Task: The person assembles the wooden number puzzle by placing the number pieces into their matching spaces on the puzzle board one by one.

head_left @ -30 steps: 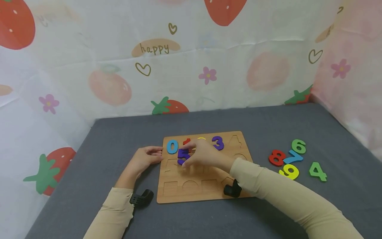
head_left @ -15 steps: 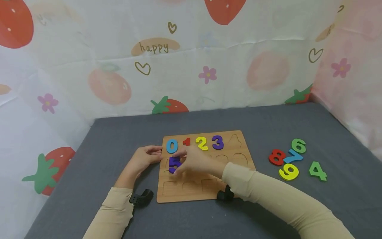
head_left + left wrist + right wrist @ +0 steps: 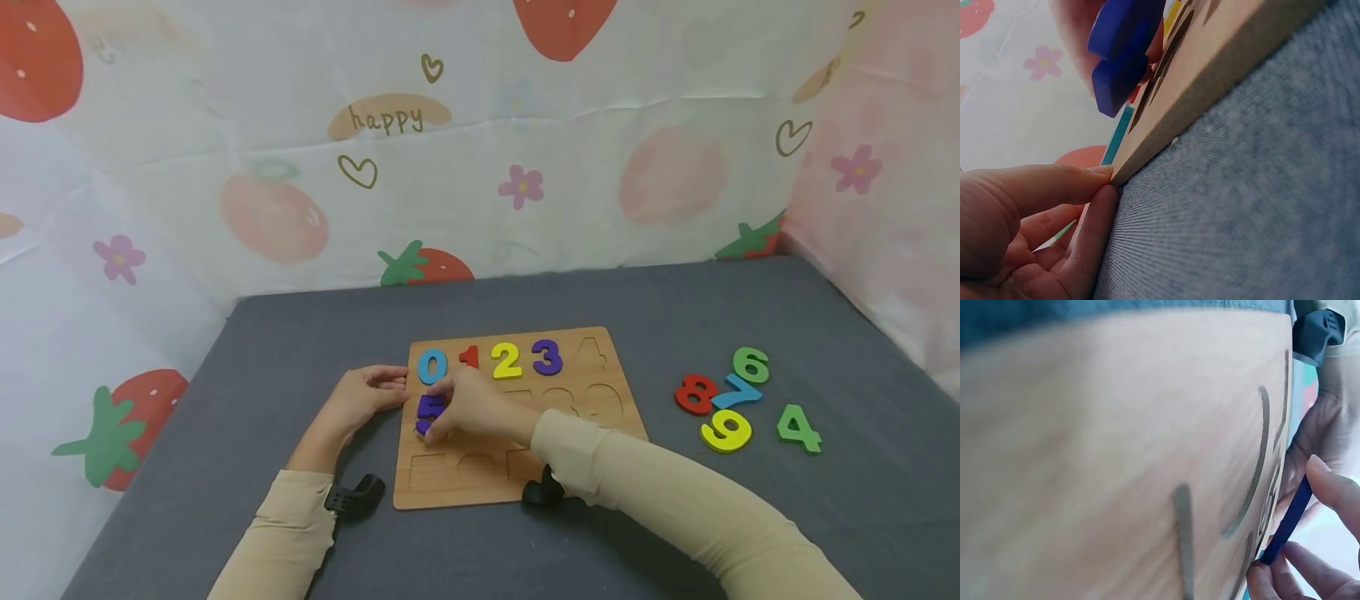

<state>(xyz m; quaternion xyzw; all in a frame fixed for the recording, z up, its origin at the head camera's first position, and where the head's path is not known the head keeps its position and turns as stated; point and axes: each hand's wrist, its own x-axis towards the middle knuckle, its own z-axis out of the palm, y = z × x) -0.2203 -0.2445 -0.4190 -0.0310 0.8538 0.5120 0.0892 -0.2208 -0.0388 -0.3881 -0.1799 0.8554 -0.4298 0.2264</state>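
Observation:
My right hand (image 3: 480,408) pinches a purple number 5 (image 3: 431,407) between thumb and fingertips, over the left end of the middle row of the wooden number puzzle board (image 3: 487,444). In the left wrist view the 5 (image 3: 1124,50) is tilted and stands clear of the wood, close over a recess. The right wrist view shows the 5 (image 3: 1290,519) edge-on between thumb and fingers. My left hand (image 3: 366,397) holds the board's left edge, thumb and forefinger at the wood (image 3: 1210,81). A blue 0 (image 3: 432,367), red 1 (image 3: 469,357), yellow 2 (image 3: 507,362) and purple 3 (image 3: 548,357) sit in the top row.
Right of the board, on the grey cloth (image 3: 675,308), lie a red 8 (image 3: 693,394), blue 7 (image 3: 737,393), green 6 (image 3: 751,365), yellow 9 (image 3: 726,431) and green 4 (image 3: 798,428). Printed fabric (image 3: 465,200) hangs behind the table.
My right hand has carried the purple 5 left and slightly toward me, from below the red 1 to the middle row's left end. The yellow 2 is uncovered. My left hand stays put.

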